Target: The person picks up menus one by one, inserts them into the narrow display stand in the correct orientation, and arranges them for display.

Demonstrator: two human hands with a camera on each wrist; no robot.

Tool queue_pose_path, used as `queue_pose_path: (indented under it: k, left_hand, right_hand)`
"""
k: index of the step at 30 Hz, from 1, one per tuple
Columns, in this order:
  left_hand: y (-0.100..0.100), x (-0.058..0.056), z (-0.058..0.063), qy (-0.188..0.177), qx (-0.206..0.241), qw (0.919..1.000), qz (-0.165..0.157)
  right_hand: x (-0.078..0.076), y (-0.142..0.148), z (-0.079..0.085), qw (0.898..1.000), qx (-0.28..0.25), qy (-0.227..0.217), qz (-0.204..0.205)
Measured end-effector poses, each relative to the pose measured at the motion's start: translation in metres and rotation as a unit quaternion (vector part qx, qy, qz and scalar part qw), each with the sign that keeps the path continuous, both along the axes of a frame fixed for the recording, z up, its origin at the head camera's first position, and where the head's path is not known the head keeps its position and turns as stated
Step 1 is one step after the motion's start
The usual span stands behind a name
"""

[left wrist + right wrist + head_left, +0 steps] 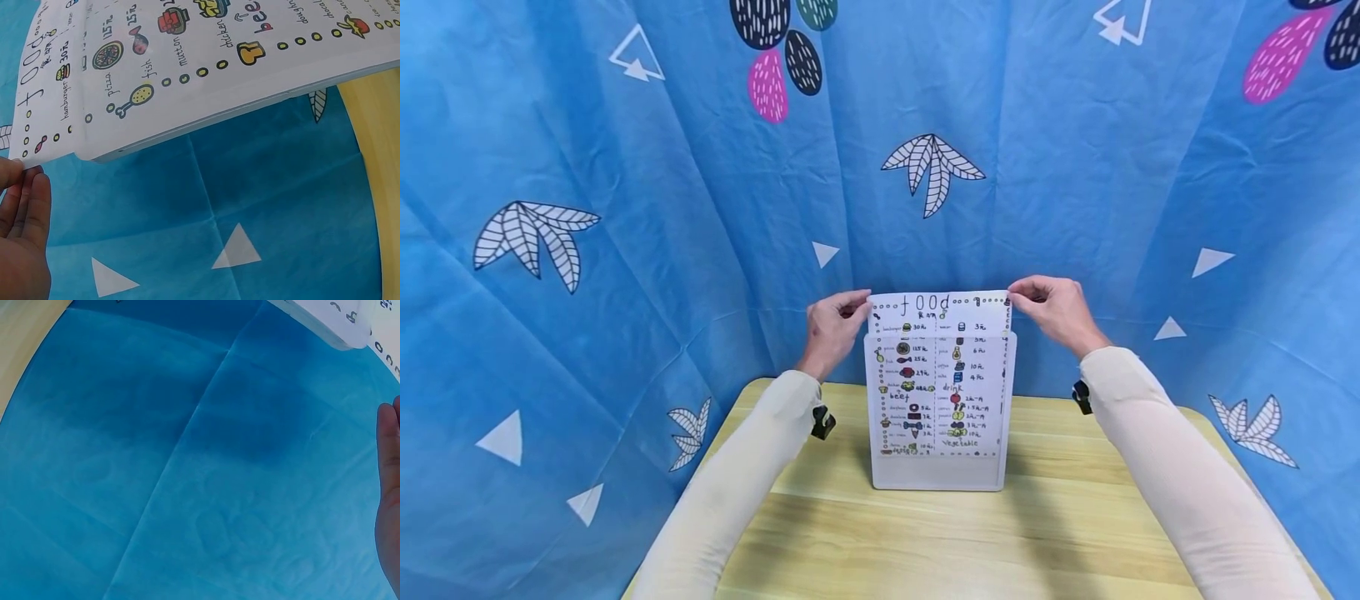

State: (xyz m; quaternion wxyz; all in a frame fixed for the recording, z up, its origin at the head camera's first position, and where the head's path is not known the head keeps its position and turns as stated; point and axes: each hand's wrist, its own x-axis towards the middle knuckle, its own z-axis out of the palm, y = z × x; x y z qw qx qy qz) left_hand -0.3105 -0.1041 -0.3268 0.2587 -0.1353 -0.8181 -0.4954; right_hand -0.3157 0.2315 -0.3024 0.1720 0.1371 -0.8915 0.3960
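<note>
A hand-drawn paper menu (925, 312), headed "food", sits most of the way down inside a clear and white upright sign holder (936, 473). Its top strip sticks out above the holder's upper edge. My left hand (835, 329) pinches the paper's upper left corner between thumb and fingers; the left wrist view shows this hand (25, 225) at the corner, beside the holder's edge (206, 115). At the upper right corner, my right hand (1058, 310) pinches the paper too. In the right wrist view only part of that hand (389, 469) shows, at the right edge.
The holder stands on a light wood-grain table (940, 542). Behind and on both sides hangs a blue curtain (1060, 192) printed with leaves and triangles, close to the table's far edge. A dark wrist strap (823, 422) is on the left sleeve, another (1082, 397) on the right.
</note>
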Motion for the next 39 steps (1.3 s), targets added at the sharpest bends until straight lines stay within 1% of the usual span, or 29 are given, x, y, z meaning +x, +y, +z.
queue_pose_path:
  k: [14, 21, 28, 39]
  left_hand:
    - [0.0, 0.004, -0.008, -0.008, -0.009, 0.9999, 0.0]
    - [0.0, 0.005, -0.012, 0.002, -0.016, 0.9999, -0.001]
    - [-0.001, 0.006, -0.014, -0.027, -0.022, 0.9993, -0.012]
    - [-0.004, 0.007, -0.019, -0.024, -0.04, 0.9988, -0.017]
  right_hand:
    - [0.001, 0.003, -0.01, 1.0, 0.007, -0.002, 0.006]
    - [0.003, 0.004, -0.013, 1.0, 0.007, -0.01, 0.008]
    - [0.004, 0.005, -0.017, 1.0, 0.01, -0.013, 0.011]
    - [0.005, 0.004, -0.024, 1.0, 0.009, -0.019, 0.015]
